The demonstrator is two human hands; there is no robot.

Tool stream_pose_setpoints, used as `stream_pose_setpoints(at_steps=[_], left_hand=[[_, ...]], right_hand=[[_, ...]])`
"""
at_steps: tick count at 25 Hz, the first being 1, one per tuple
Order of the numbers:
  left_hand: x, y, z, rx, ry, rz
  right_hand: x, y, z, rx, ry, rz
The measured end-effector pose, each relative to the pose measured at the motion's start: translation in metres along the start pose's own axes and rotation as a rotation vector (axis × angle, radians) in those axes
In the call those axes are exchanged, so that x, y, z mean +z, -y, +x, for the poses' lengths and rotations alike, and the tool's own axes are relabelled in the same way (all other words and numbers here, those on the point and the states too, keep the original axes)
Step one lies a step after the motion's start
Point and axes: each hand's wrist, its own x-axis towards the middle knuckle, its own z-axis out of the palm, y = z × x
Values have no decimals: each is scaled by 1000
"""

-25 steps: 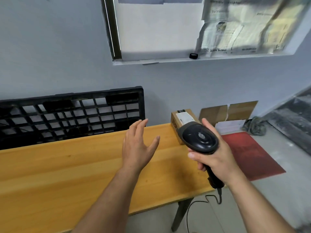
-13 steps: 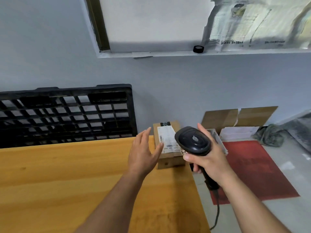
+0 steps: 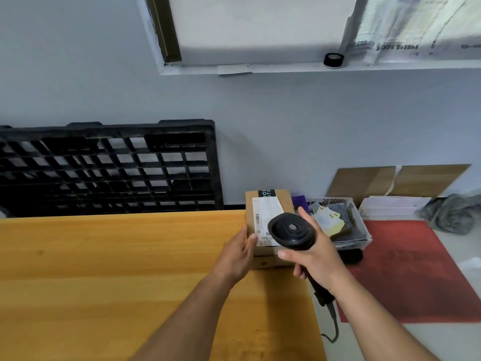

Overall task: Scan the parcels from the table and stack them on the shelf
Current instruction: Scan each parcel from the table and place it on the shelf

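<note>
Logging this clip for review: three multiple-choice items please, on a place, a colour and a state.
1. Where on the table does the parcel sit? A near left corner; B far right corner; C centre.
2. What colour is the floor mat? A red; B green; C blue.
3. What is the right hand doing? A hanging open; B gripping the scanner; C lifting the parcel.
Answers: 1 B, it lies at the table's far right end; 2 A, it shows red; 3 B, it wraps the scanner's handle.

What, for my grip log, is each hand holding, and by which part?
Right hand grips the barcode scanner by its handle; left hand holds the cardboard parcel at its near left edge.
</note>
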Motion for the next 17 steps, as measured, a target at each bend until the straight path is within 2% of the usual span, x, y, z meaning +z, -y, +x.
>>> stream_pose_setpoints(at_steps=[4,11,17], left_hand=[[1,4,2,-9,47,-125],[-9,21,-6,6,59,-307],[-71,22,-41,69,37,-425]], right_hand=[[0,-9,0,21,-94,31],[14,-7,-11,19,-45,37],[44,39,-31,-104,9,46]])
